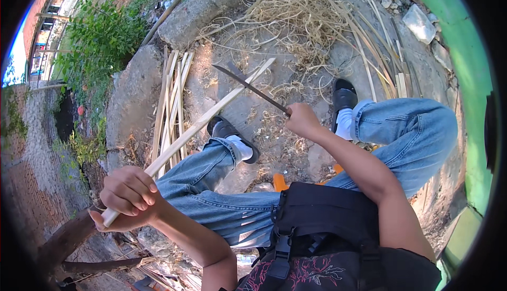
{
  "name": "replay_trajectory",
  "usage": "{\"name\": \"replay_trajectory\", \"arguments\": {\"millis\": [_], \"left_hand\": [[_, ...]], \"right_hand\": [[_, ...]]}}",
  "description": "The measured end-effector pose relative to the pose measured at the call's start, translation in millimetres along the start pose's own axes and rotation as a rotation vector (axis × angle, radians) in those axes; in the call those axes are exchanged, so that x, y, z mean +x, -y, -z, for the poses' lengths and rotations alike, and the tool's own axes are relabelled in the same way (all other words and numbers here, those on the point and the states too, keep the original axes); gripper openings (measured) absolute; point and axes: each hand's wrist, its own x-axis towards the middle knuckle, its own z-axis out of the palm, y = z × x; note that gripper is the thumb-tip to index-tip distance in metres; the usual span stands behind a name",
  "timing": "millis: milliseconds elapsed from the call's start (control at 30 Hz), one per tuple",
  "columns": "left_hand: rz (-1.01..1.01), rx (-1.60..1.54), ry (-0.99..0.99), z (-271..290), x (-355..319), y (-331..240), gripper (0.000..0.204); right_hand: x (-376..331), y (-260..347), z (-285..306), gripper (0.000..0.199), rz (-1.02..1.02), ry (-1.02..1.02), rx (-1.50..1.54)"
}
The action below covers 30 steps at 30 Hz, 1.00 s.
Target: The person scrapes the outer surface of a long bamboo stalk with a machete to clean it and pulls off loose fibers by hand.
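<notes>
Two fists grip tight: left hand on bamboo strip, right hand on knife.

Pale split bamboo strip slanting near-left to far-right; dark long knife blade crossing its far end

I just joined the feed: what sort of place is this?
Likely an outdoor spot for splitting bamboo: bare stony ground, a heap of shavings, cut strips and green weeds.
</notes>
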Motion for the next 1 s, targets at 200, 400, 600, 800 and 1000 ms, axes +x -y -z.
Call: {"name": "replay_trajectory", "arguments": {"millis": [200,400,600,800,1000], "left_hand": [[0.070,-0.047,0.064,-6.5,3.5,-8.7,0.050],[0.032,0.058,-0.113,-6.1,-2.3,6.6,0.057],[0.030,-0.001,-0.220,10.0,-0.2,-3.0,0.056],[0.045,0.028,-0.242,7.5,0.8,-9.2,0.054],[0.134,-0.089,0.053,17.9,0.2,0.5,0.048]], "right_hand": [[-44.0,64.0,-8.3,0.011,0.472,-0.087,0.121],[22.1,-8.2,0.8,0.018,-0.020,-0.015,-0.083],[28.2,-23.0,-20.2,0.016,-0.075,-0.053,0.140],[16.8,22.4,-6.9,0.015,0.211,-0.157,-0.065],[62.1,-61.0,2.5,0.014,-0.061,-0.046,-0.073]]}}
